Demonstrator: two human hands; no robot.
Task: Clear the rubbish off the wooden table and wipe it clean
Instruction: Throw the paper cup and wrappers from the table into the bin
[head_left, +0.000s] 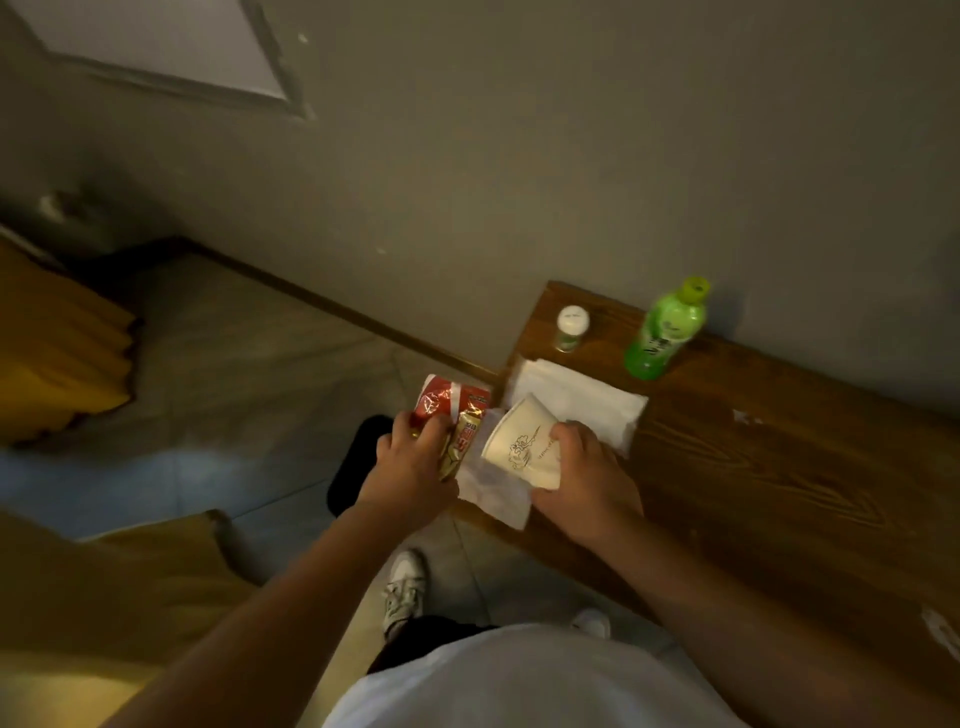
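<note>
My left hand (410, 462) grips red and gold snack wrappers (449, 415) just off the left end of the wooden table (753, 467). My right hand (587, 473) holds a white paper cup (519, 441) on its side, together with a crumpled white tissue (493, 493) hanging under it, at the table's left front corner. A flat white napkin (576, 400) lies on the table behind the cup. A green drink bottle (665, 332) and a small white-capped bottle (571, 327) stand near the wall.
A dark bin-like shape (353, 462) sits on the tiled floor below my left hand. Yellow fabric (57, 338) lies at the left, a wooden surface (130, 582) at the lower left. Small white scraps (940, 631) lie on the table's right part.
</note>
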